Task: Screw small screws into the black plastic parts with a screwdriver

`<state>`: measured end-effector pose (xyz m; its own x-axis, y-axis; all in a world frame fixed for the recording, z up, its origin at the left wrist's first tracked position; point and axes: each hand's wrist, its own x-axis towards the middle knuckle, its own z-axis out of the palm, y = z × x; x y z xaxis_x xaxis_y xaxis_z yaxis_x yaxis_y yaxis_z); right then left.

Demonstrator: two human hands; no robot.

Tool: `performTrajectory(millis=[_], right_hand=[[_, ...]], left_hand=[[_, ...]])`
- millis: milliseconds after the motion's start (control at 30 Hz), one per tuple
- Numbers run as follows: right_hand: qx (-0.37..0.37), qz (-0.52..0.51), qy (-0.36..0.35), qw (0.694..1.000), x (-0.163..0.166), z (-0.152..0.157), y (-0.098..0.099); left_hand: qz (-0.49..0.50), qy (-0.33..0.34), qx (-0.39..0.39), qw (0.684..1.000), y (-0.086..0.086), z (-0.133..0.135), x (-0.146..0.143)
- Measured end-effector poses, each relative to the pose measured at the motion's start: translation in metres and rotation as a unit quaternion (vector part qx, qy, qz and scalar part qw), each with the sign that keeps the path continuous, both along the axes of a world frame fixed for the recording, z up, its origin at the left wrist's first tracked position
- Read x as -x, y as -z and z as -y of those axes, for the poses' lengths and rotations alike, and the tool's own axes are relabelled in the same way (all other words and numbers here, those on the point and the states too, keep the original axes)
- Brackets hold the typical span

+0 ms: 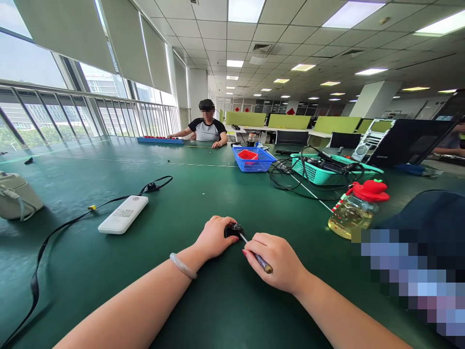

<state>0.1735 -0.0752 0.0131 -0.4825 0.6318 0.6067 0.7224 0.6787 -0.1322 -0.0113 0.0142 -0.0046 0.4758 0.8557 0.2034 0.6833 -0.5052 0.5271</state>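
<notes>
On the green tabletop, my left hand [217, 236] grips a small black part [230, 230] with a shiny metallic bit on top; its exact kind I cannot make out. A pale bangle [182, 266] circles my left wrist. My right hand [278, 259] is closed around a screwdriver [260, 259], with its dark handle slanting down towards me. The screwdriver's thin metal shaft reaches up and left to the black part, its tip at or very near the metallic bit. My fingers hide some of the black part.
A white power bank [123, 215] and black cable [58, 230] lie left. Ahead are a blue basket [254, 165] and a teal basket [319, 177] of cables. A red-lidded jar [352, 215] stands right, near a person's blurred shape. Another person [208, 128] sits across the table [181, 194].
</notes>
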Motion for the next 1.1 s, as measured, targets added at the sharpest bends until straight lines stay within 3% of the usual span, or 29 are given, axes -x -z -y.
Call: performTrajectory(millis=[500, 1100], right_hand=[[0.017, 0.000, -0.019, 1.000, 0.0065, -0.0010, 0.0046], [-0.066, 0.001, -0.022, 0.998, 0.0077, -0.0079, 0.0068]], left_hand=[[-0.016, 0.006, -0.025, 1.000, 0.0018, -0.0003, 0.0017], [-0.026, 0.003, -0.029, 0.999, 0.0009, -0.0006, 0.0043]])
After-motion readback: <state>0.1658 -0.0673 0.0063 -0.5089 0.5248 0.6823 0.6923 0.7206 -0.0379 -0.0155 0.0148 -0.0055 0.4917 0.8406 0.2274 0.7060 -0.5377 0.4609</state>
